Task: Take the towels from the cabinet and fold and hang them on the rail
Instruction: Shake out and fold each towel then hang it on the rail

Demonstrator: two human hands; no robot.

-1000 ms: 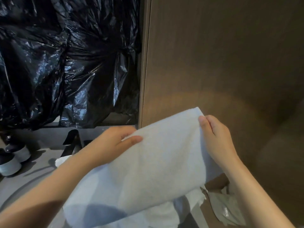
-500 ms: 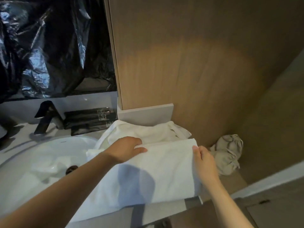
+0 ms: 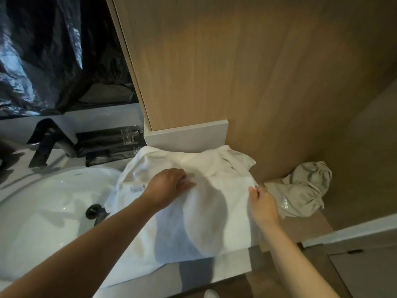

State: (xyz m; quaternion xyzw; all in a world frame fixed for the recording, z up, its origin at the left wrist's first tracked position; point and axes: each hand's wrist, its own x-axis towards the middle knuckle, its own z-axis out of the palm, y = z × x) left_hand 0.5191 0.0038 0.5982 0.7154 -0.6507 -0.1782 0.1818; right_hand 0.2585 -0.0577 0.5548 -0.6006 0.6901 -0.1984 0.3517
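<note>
A pale wood-grain cabinet panel (image 3: 236, 72) fills the upper right of the frame, and crinkled black plastic sheeting (image 3: 43, 61) hangs in the upper left. Below them runs a grey bench (image 3: 150, 282) with a white oval sink basin (image 3: 43, 211) set into it at the left. An angular black tap (image 3: 47, 140) stands behind the basin, and some flat black packets (image 3: 107, 145) lie just beside the tap.

The folded white towel (image 3: 214, 222) lies flat on the bench in the middle of the frame, between the basin and the panel, with its near edge hanging over the front of the bench. Behind it, touching its far edge, a crumpled cream-white towel (image 3: 193, 160) is bunched against the foot of the panel.

The left hand (image 3: 167, 188) sits palm down on the far left part of the folded white towel, its fingers curled down onto the cloth and pinching it at the fold. The right hand (image 3: 263, 205) holds the far right corner, its fingers bent round the edge with the thumb on top.

To the right, on a lower wooden ledge (image 3: 300, 229), sits a rumpled grey-beige cloth (image 3: 305, 190), just beside the right hand.
</note>
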